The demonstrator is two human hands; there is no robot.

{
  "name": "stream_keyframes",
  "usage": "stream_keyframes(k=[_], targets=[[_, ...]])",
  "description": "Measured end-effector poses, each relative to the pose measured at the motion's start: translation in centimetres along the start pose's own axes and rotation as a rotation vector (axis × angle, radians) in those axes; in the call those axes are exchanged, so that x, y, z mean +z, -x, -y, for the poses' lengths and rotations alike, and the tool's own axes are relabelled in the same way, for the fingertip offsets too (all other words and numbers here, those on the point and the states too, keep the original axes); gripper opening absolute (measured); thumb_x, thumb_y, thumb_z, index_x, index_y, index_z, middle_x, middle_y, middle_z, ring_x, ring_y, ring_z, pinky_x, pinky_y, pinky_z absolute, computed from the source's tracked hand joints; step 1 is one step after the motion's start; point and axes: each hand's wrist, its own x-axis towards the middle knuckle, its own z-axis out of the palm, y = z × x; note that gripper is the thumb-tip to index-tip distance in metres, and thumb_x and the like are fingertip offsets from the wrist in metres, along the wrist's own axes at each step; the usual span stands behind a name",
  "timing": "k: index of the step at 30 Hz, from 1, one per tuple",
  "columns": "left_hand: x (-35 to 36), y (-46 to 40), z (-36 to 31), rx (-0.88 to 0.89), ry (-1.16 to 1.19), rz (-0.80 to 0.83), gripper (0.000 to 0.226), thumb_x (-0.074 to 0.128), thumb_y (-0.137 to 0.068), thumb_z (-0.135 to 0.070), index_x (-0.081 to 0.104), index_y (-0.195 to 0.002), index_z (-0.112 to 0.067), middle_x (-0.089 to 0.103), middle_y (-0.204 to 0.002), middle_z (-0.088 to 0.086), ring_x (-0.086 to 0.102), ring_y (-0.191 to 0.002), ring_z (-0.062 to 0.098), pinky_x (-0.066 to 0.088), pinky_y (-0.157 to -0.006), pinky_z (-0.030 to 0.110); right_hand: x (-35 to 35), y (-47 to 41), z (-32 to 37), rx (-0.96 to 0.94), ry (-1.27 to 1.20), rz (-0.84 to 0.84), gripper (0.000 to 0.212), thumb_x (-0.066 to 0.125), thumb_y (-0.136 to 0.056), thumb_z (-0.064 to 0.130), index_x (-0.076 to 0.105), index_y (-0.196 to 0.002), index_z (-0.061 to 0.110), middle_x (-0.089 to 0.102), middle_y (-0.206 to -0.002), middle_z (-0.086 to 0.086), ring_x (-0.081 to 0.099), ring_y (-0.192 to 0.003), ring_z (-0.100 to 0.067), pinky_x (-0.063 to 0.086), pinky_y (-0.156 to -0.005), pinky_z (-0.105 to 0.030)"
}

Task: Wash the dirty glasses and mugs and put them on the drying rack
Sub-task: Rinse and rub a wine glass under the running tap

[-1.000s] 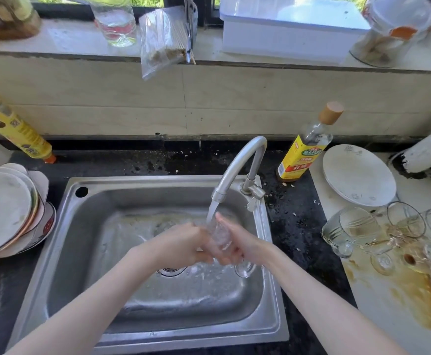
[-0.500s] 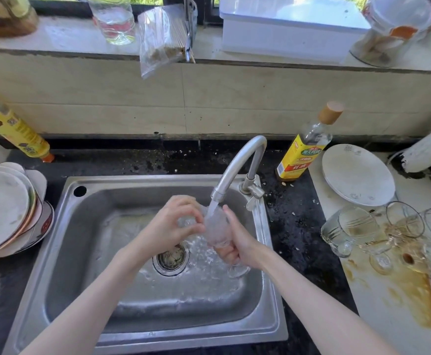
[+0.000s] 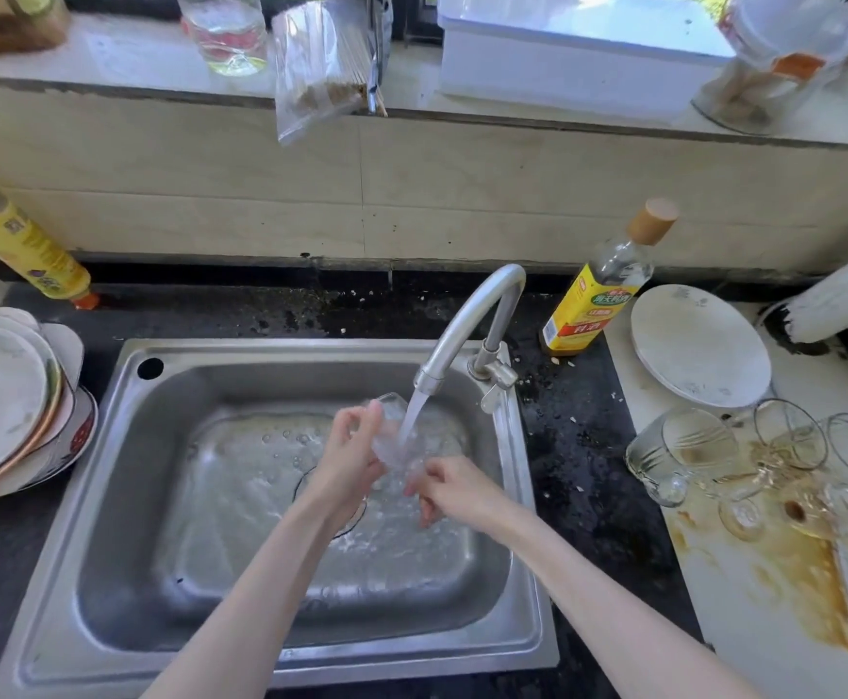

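Over the steel sink (image 3: pixel 124 496) both hands hold a clear stemmed glass (image 3: pixel 392 426) tilted under the running tap (image 3: pixel 467 320). My left hand (image 3: pixel 348 461) grips its bowl, fingers reaching up to the rim. My right hand (image 3: pixel 454 489) pinches the lower end near the stem. Water streams onto the glass and splashes into the basin. To the right, on a stained white board (image 3: pixel 764 597), lie a glass mug (image 3: pixel 674 454) and several tipped-over dirty glasses (image 3: pixel 790 441).
A white plate (image 3: pixel 699 345) and a yellow-labelled bottle (image 3: pixel 595 300) stand right of the tap. Stacked plates (image 3: pixel 3 406) sit left of the sink, beside a yellow bottle (image 3: pixel 13 234). The windowsill holds a white box (image 3: pixel 563 58), jars and a bag of chopsticks (image 3: pixel 321 68).
The glass has been turned under the stream. My left hand has slid up along the bowl toward the rim, and my right hand has shifted lower, toward the stem.
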Motion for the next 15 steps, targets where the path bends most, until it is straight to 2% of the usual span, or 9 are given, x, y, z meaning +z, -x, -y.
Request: stream_keyframes(k=[2, 4, 7, 9, 10, 12, 13, 14, 15], targets=[[0.2, -0.6, -0.2, -0.055, 0.131, 0.14, 0.047, 0.048, -0.092, -0.049, 0.048, -0.101, -0.003, 0.057, -0.075, 0.012, 0.058, -0.06, 0.024, 0.048, -0.052, 0.032, -0.4, -0.1, 0.5, 0.075, -0.272, 0.076, 0.021, 0.046, -0.097, 0.01, 0.056, -0.079, 0.01, 0.05, -0.048, 0.006, 0.056, -0.049, -0.007, 0.054, -0.062, -0.025], [0.6, -0.3, -0.7, -0.145, 0.171, 0.312, 0.061, 0.033, -0.093, -0.058, 0.061, -0.082, -0.005, 0.049, -0.065, 0.012, 0.051, -0.047, 0.019, 0.043, -0.047, 0.024, -0.9, 0.0, 1.2, 0.211, -0.682, 0.197, 0.018, 0.049, -0.096, 0.011, 0.057, -0.081, 0.006, 0.046, -0.044, 0.007, 0.05, -0.042, -0.005, 0.051, -0.057, -0.022], [1.5, 0.0, -1.1, -0.258, 0.243, 0.334, 0.069, 0.023, -0.094, -0.055, 0.065, -0.059, -0.012, 0.042, -0.048, 0.002, 0.046, -0.042, 0.014, 0.044, -0.048, 0.02, -1.4, 0.1, 2.1, 0.431, -1.165, 0.246, 0.015, 0.056, -0.091, 0.012, 0.064, -0.088, 0.0, 0.051, -0.047, 0.001, 0.051, -0.04, -0.007, 0.053, -0.055, -0.025], [1.3, -0.3, -1.0, -0.382, 0.262, 0.228, 0.07, 0.028, -0.094, -0.056, 0.065, -0.058, -0.009, 0.042, -0.046, 0.001, 0.049, -0.043, 0.014, 0.046, -0.047, 0.02, -1.2, -0.1, 2.6, 0.466, -1.253, 0.194, 0.019, 0.055, -0.092, 0.014, 0.063, -0.098, -0.002, 0.055, -0.059, -0.008, 0.057, -0.043, -0.015, 0.058, -0.053, -0.03], [1.0, -0.6, -0.7, -0.494, 0.337, 0.143, 0.065, 0.036, -0.093, -0.055, 0.066, -0.067, -0.004, 0.049, -0.053, 0.005, 0.053, -0.049, 0.016, 0.05, -0.049, 0.024, -1.0, -0.2, 3.0, 0.467, -1.273, 0.17, 0.019, 0.052, -0.093, 0.015, 0.061, -0.101, 0.0, 0.056, -0.066, -0.012, 0.06, -0.045, -0.019, 0.058, -0.052, -0.034], [0.5, -1.2, -0.4, -0.677, 0.581, -0.008, 0.055, 0.055, -0.088, -0.049, 0.059, -0.098, 0.005, 0.062, -0.084, 0.013, 0.062, -0.076, 0.021, 0.059, -0.063, 0.035, -1.0, -0.5, 3.6, 0.47, -1.296, 0.135, 0.023, 0.044, -0.097, 0.02, 0.054, -0.105, 0.0, 0.056, -0.073, -0.018, 0.062, -0.047, -0.026, 0.057, -0.047, -0.032], [0.3, -1.3, -0.2, -0.719, 0.653, -0.064, 0.058, 0.061, -0.085, -0.045, 0.053, -0.109, 0.006, 0.064, -0.096, 0.015, 0.064, -0.089, 0.022, 0.058, -0.072, 0.037, -1.0, -0.6, 3.6, 0.461, -1.28, 0.124, 0.028, 0.041, -0.099, 0.024, 0.052, -0.106, -0.001, 0.057, -0.075, -0.02, 0.063, -0.048, -0.027, 0.056, -0.045, -0.03], [-0.1, -1.5, -0.1, -0.734, 0.683, -0.094, 0.059, 0.064, -0.084, -0.043, 0.051, -0.112, 0.007, 0.066, -0.098, 0.017, 0.064, -0.092, 0.022, 0.056, -0.078, 0.035, -1.2, -0.7, 3.5, 0.437, -1.243, 0.132, 0.032, 0.039, -0.101, 0.027, 0.051, -0.106, -0.002, 0.059, -0.077, -0.021, 0.064, -0.051, -0.028, 0.055, -0.045, -0.029], [-0.3, -1.7, -0.1, -0.743, 0.699, -0.11, 0.058, 0.064, -0.084, -0.043, 0.052, -0.11, 0.007, 0.068, -0.091, 0.021, 0.066, -0.086, 0.024, 0.055, -0.077, 0.033, -1.3, -0.8, 3.3, 0.408, -1.196, 0.149, 0.036, 0.038, -0.101, 0.03, 0.052, -0.105, -0.003, 0.061, -0.078, -0.021, 0.065, -0.058, -0.029, 0.056, -0.046, -0.028]])
